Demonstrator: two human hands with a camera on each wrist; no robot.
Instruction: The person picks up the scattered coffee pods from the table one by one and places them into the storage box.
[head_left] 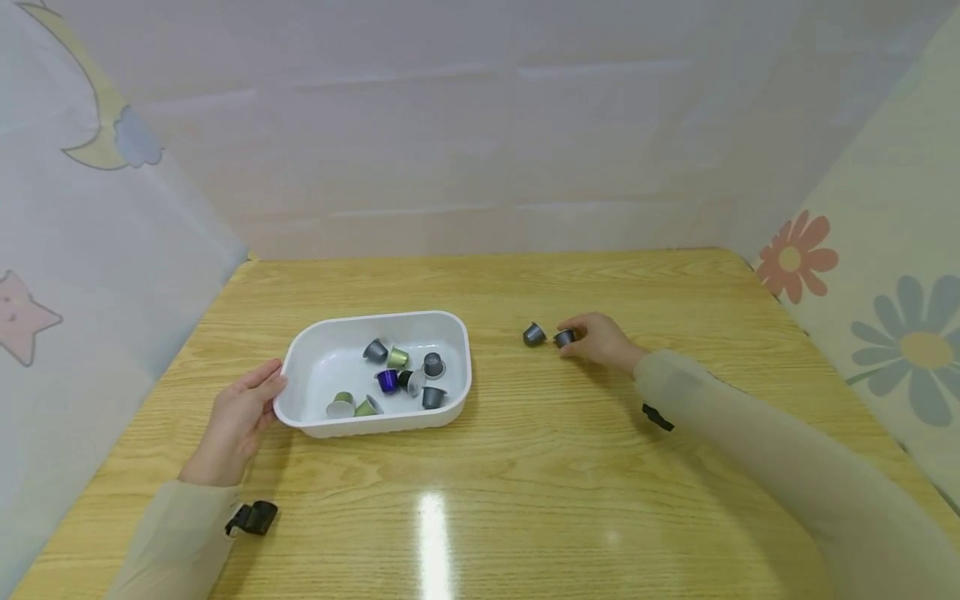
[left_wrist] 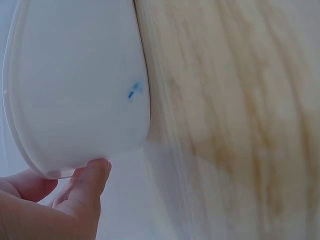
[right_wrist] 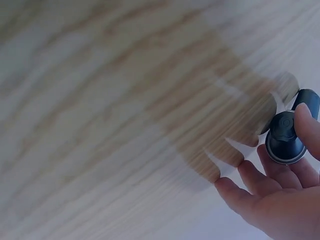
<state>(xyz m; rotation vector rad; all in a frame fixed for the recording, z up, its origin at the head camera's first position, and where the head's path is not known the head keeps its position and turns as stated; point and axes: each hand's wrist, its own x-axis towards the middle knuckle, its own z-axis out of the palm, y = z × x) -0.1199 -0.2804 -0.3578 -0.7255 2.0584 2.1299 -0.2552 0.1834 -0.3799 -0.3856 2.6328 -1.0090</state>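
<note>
A white rounded plastic basin (head_left: 382, 426) stands on the table at left of centre, with several coffee capsules lying in it. My left hand (head_left: 236, 417) grips its left end, thumb at the rim and fingers against the outer wall (left_wrist: 80, 95) in the left wrist view. Right of the basin, my right hand (head_left: 602, 340) pinches a dark grey coffee capsule (head_left: 564, 337) between thumb and fingers at the tabletop. In the right wrist view that capsule (right_wrist: 285, 140) shows its rim and domed end. Just left of it lies a second dark grey capsule (head_left: 533, 335).
Inside the basin are green capsules (head_left: 398, 358), a purple capsule (head_left: 387, 381), a black one (head_left: 406, 379) and several grey ones (head_left: 433, 397). Pale walls with printed flowers (head_left: 791, 258) and a moon (head_left: 97, 150) border the wooden table (head_left: 525, 492).
</note>
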